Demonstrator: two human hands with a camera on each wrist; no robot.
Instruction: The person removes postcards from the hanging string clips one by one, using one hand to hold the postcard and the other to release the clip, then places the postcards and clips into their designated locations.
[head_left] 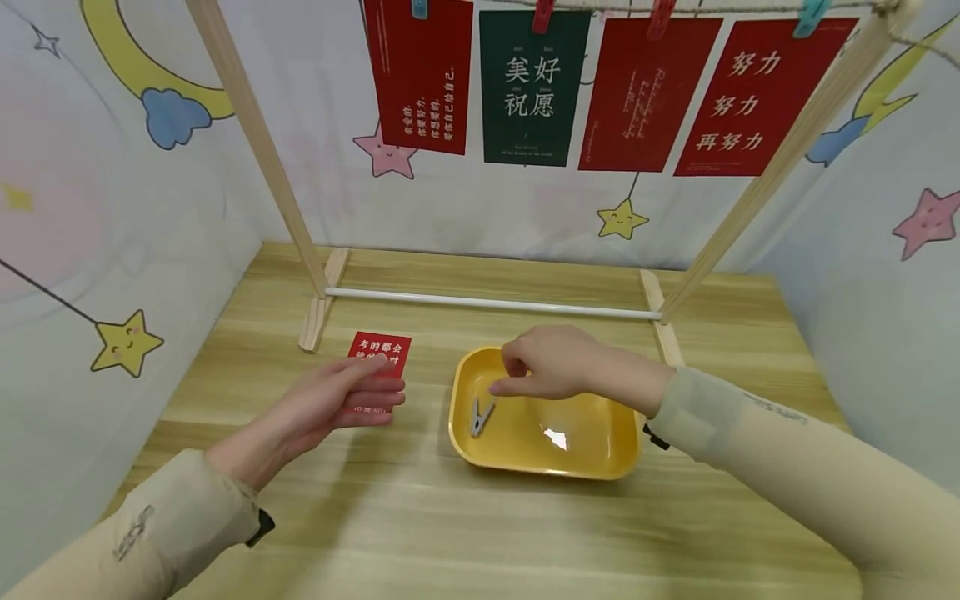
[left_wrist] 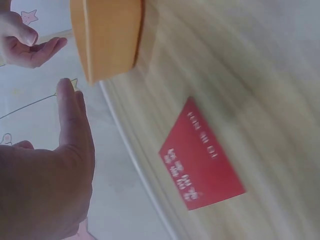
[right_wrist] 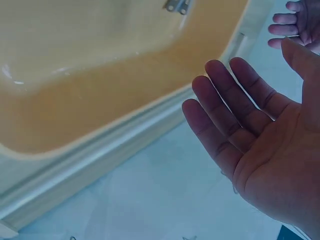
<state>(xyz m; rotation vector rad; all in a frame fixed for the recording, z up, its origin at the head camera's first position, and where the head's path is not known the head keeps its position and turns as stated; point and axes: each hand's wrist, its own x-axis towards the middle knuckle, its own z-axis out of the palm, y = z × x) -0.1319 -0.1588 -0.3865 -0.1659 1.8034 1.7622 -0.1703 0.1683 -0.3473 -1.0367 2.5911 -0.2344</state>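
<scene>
A red card [head_left: 384,343] with white characters lies flat on the wooden tabletop. Over it hovers my left hand [head_left: 337,400], fingers stretched out and nothing in them; the left wrist view shows a gap between this hand and the card [left_wrist: 200,165]. My right hand [head_left: 553,363] is above the yellow tray [head_left: 543,471], its fingers loosely bent and holding nothing in the right wrist view. Inside the tray, at its left end, lies one grey clothespin [head_left: 477,425], a little below the right thumb. Part of the card is hidden behind the left fingers.
Behind the tray stands a wooden frame with a white lower bar [head_left: 487,302] and two slanted posts [head_left: 262,150]. From its rope hang several cards, among them a green card [head_left: 534,92], held by coloured clothespins [head_left: 542,15]. A patterned curtain encloses the table.
</scene>
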